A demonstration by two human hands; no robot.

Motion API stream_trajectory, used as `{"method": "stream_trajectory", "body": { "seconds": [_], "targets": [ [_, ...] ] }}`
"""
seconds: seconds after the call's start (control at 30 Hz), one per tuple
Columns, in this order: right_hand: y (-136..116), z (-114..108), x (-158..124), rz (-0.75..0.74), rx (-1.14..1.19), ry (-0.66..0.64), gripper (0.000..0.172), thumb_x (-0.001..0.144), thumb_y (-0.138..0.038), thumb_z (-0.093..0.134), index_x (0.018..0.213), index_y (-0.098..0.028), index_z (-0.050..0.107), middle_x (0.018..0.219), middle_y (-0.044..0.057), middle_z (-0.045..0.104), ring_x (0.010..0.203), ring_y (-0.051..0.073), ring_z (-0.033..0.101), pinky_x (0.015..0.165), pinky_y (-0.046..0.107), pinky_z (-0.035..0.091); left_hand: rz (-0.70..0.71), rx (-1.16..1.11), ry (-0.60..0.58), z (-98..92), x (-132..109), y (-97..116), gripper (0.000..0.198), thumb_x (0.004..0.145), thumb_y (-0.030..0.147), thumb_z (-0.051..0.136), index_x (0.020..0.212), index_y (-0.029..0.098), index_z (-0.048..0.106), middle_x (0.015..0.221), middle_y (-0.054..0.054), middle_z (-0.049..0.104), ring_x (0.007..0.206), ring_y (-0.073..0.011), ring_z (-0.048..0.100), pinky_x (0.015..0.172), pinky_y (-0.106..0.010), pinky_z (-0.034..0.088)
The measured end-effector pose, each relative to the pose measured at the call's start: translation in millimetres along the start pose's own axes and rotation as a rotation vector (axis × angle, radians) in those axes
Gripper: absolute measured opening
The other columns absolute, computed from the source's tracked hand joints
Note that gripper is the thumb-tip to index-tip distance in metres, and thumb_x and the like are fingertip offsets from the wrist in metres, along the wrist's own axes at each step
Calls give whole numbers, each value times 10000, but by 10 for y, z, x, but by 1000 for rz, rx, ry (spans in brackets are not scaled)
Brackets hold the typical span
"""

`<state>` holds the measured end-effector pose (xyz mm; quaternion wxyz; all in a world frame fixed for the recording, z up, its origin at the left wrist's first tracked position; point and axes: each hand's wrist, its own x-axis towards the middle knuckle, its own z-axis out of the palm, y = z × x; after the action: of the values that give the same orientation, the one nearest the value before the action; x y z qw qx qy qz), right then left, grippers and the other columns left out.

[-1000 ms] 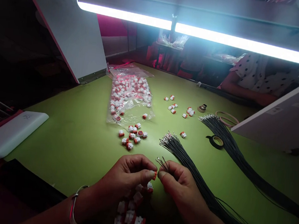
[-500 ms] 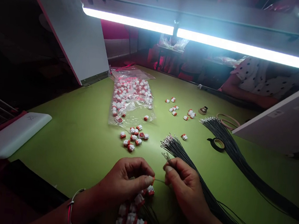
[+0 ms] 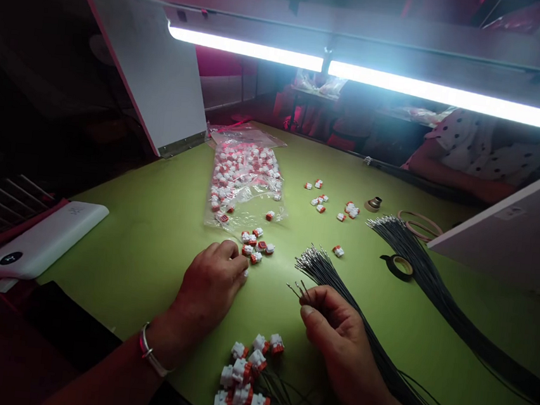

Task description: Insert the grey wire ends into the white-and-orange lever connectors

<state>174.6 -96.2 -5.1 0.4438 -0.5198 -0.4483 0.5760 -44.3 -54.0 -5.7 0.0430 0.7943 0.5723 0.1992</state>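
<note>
My left hand (image 3: 212, 280) is at the near edge of a small pile of red-and-white plastic connectors (image 3: 256, 258), its fingers closed. A white bit of a connector (image 3: 245, 273) shows at its fingertips; the rest is hidden. My right hand (image 3: 334, 326) pinches a few thin black wires (image 3: 300, 289), their metal-tipped ends pointing up and left. Below and between my hands lies a cluster of connectors (image 3: 240, 371) with black wires running from it. A thick bundle of black wires (image 3: 327, 275) with bare metal tips passes beside and beneath my right hand.
A clear bag of connectors (image 3: 246, 175) lies at the back, with loose ones (image 3: 321, 201) to its right. Black tape (image 3: 398, 267) rests near a second wire bundle (image 3: 416, 274). A white power bank (image 3: 42, 238) sits left. A person's arm (image 3: 454, 172) shows beyond the table.
My left hand has moved away from the right hand, up and left to the loose connectors. The connector it held is no longer at its fingertips near my right hand. My right hand still pinches wires.
</note>
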Motion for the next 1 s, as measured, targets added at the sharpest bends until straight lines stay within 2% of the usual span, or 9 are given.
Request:
{"method": "stream_trajectory", "body": {
  "seconds": [0.1, 0.17, 0.2, 0.3, 0.4, 0.47, 0.67, 0.73, 1.0],
  "targets": [
    [-16, 4, -3, 37, 52, 1, 208, 793, -335, 698, 737, -173, 580, 609, -53, 434, 546, 94, 285, 491, 220, 260, -10, -264, 19, 1, -53, 87, 145, 873, 183, 563, 737, 193, 612, 786, -42, 592, 740, -201, 538, 676, -327, 416],
    [-21, 4, -4, 39, 59, 7, 214, 792, -330, 691, 712, -171, 571, 580, -61, 408, 538, 93, 267, 487, 223, 245, -135, -618, 31, 14, -93, 157, 34, 856, 226, 629, 851, 196, 643, 742, -2, 568, 691, -162, 529, 642, -288, 417],
    [-24, 4, -5, 27, 56, 13, 219, 790, -330, 689, 702, -170, 569, 578, -59, 407, 542, 94, 269, 492, 225, 248, -213, -825, 17, 23, -109, 191, 121, 836, 250, 673, 945, 198, 661, 750, 9, 569, 679, -146, 530, 631, -271, 422],
    [-32, 7, -12, 0, 30, 24, 233, 788, -339, 686, 680, -170, 567, 590, -48, 415, 560, 101, 287, 507, 233, 259, -429, -1373, -167, 52, -137, 275, 327, 783, 287, 762, 1085, 189, 685, 765, 13, 606, 636, -111, 548, 607, -240, 449],
    [-38, 20, -24, -2, -31, 22, 236, 781, -343, 683, 661, -173, 570, 574, -51, 400, 550, 102, 285, 496, 240, 248, -611, -1668, -394, 68, -145, 325, 234, 752, 275, 806, 924, 161, 696, 702, -1, 645, 601, -115, 614, 580, -230, 493],
    [-42, 34, -35, 2, -67, 17, 236, 774, -346, 679, 652, -174, 574, 563, -53, 392, 542, 103, 286, 492, 244, 248, -678, -1768, -483, 77, -146, 344, 224, 750, 271, 815, 869, 165, 658, 690, -3, 657, 589, -133, 656, 538, -221, 517],
    [-50, 72, -73, 21, -76, -13, 244, 768, -349, 656, 629, -178, 553, 560, -50, 401, 544, 107, 303, 497, 248, 264, -737, -1834, -609, 120, -163, 391, 267, 825, 353, 751, 984, 163, 650, 682, 8, 655, 463, -102, 625, 401, -190, 532],
    [-51, 77, -79, 26, -75, -11, 245, 769, -348, 650, 627, -180, 542, 563, -50, 399, 546, 106, 302, 498, 247, 265, -738, -1820, -626, 126, -169, 398, 256, 837, 368, 736, 929, 146, 650, 646, 7, 650, 428, -86, 602, 387, -170, 522],
    [-67, 94, -86, 50, -84, 23, 254, 761, -355, 639, 625, -180, 514, 554, -65, 373, 535, 95, 278, 486, 237, 249, -704, -1779, -675, 107, -188, 348, 263, 863, 356, 707, 986, 127, 667, 579, -36, 681, 433, -100, 616, 432, -177, 545]
  ]
}}
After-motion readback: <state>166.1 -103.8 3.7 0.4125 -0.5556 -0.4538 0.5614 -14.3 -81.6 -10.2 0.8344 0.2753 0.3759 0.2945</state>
